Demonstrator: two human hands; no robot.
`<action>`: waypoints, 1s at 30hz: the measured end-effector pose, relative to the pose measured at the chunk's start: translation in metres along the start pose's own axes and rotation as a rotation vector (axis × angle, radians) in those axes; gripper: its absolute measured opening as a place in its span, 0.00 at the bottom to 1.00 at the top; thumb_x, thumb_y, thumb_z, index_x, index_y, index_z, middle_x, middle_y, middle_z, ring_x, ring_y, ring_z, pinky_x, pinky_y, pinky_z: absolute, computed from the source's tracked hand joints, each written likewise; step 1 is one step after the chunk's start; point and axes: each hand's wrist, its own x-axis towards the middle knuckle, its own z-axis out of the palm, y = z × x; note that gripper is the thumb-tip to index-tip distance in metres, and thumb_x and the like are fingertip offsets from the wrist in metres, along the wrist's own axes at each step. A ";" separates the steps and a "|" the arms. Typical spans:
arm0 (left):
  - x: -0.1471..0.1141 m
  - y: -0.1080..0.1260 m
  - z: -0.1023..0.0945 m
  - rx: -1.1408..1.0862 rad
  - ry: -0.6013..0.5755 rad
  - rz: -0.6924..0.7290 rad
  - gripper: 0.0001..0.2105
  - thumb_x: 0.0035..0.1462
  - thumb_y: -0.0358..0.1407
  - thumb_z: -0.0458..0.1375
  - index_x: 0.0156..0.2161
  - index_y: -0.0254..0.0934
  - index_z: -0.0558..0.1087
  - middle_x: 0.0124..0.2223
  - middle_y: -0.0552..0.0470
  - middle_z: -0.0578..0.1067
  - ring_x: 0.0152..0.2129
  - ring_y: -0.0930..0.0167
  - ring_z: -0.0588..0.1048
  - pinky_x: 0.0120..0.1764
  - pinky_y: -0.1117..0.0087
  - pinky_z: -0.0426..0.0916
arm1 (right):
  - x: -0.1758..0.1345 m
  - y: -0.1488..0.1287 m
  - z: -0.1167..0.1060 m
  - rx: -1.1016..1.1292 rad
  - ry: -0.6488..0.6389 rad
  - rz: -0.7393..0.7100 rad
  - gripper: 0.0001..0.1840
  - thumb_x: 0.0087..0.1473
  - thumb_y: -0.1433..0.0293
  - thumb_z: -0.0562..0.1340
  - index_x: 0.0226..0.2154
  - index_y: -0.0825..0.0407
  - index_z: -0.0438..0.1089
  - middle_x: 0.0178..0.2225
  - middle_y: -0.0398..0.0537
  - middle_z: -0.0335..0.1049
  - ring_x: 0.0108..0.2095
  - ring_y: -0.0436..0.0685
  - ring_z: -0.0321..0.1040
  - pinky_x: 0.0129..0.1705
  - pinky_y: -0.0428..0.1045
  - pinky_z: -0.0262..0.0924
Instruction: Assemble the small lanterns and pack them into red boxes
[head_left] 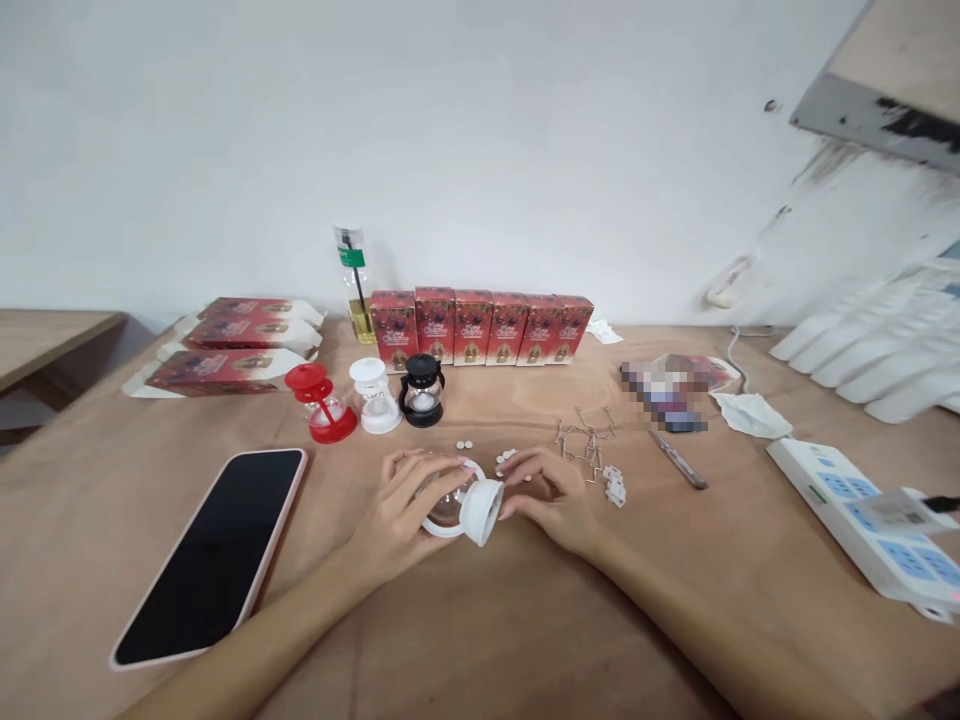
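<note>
My left hand (405,500) is wrapped round a small white lantern (480,512) with a clear globe, tilted on its side just over the table. Its round white end points to the right. The thumb and forefinger of my right hand (551,495) are closed at the rim of that end; whether a small part is between them I cannot tell. Close behind the hands lie small white discs (464,445), partly hidden by my right hand. Beyond them stand a red lantern (322,405), another white lantern (374,397) and a black lantern (422,390).
Several red printed boxes (472,328) stand in a row at the back, beside a bottle of yellow liquid (360,310). Flattened boxes (225,370) and a phone (214,555) lie left. Bent wires (589,440), a cutter knife (679,460) and a power strip (862,520) are right.
</note>
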 end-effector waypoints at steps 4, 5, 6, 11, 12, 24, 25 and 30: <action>0.002 0.001 -0.003 0.046 0.056 -0.059 0.17 0.55 0.39 0.59 0.50 0.39 0.66 0.44 0.44 0.78 0.43 0.62 0.74 0.44 0.61 0.60 | 0.013 0.020 -0.049 -0.461 0.189 0.180 0.12 0.58 0.60 0.58 0.34 0.51 0.69 0.33 0.50 0.73 0.36 0.57 0.70 0.40 0.53 0.63; 0.002 0.001 -0.004 0.051 0.076 -0.085 0.18 0.54 0.40 0.60 0.50 0.40 0.65 0.44 0.45 0.78 0.42 0.62 0.74 0.43 0.61 0.61 | 0.018 0.027 -0.062 -0.618 0.242 0.283 0.13 0.58 0.60 0.56 0.36 0.53 0.68 0.34 0.52 0.72 0.36 0.58 0.70 0.40 0.53 0.62; 0.001 0.002 -0.005 0.041 0.096 -0.111 0.19 0.53 0.40 0.60 0.50 0.40 0.65 0.44 0.45 0.78 0.40 0.62 0.75 0.42 0.62 0.61 | 0.021 0.033 -0.075 -0.777 0.288 0.377 0.15 0.58 0.59 0.56 0.37 0.54 0.67 0.36 0.55 0.71 0.36 0.59 0.70 0.40 0.54 0.61; -0.002 0.001 -0.003 -0.063 0.185 -0.307 0.17 0.50 0.36 0.60 0.45 0.39 0.65 0.40 0.47 0.76 0.35 0.64 0.74 0.36 0.64 0.68 | 0.029 0.054 -0.114 -1.138 0.041 0.842 0.21 0.54 0.58 0.58 0.42 0.57 0.66 0.41 0.62 0.71 0.42 0.67 0.69 0.38 0.53 0.57; -0.003 0.001 -0.002 -0.077 0.204 -0.354 0.16 0.49 0.36 0.60 0.44 0.39 0.65 0.39 0.48 0.75 0.35 0.63 0.74 0.35 0.64 0.68 | 0.028 0.058 -0.118 -1.120 0.016 0.897 0.19 0.54 0.57 0.59 0.40 0.56 0.68 0.39 0.61 0.72 0.41 0.67 0.70 0.36 0.51 0.56; 0.002 -0.002 0.006 -0.446 0.406 -0.841 0.25 0.43 0.38 0.66 0.46 0.39 0.62 0.43 0.49 0.71 0.40 0.63 0.73 0.44 0.63 0.68 | 0.021 0.066 -0.127 -0.861 0.098 0.726 0.10 0.55 0.64 0.55 0.26 0.51 0.62 0.28 0.49 0.72 0.30 0.57 0.68 0.30 0.47 0.53; 0.003 -0.003 0.005 -0.440 0.414 -0.856 0.26 0.43 0.38 0.65 0.47 0.39 0.61 0.44 0.49 0.70 0.41 0.63 0.72 0.44 0.63 0.67 | 0.022 0.062 -0.124 -0.844 0.121 0.699 0.09 0.56 0.64 0.54 0.28 0.51 0.61 0.28 0.49 0.72 0.29 0.56 0.68 0.31 0.48 0.54; 0.008 -0.004 0.003 -0.463 0.432 -0.909 0.25 0.45 0.40 0.64 0.47 0.40 0.61 0.43 0.50 0.70 0.39 0.66 0.72 0.43 0.65 0.67 | 0.030 0.040 -0.100 -0.530 0.274 0.505 0.13 0.58 0.58 0.53 0.28 0.49 0.56 0.28 0.47 0.71 0.24 0.52 0.64 0.28 0.48 0.57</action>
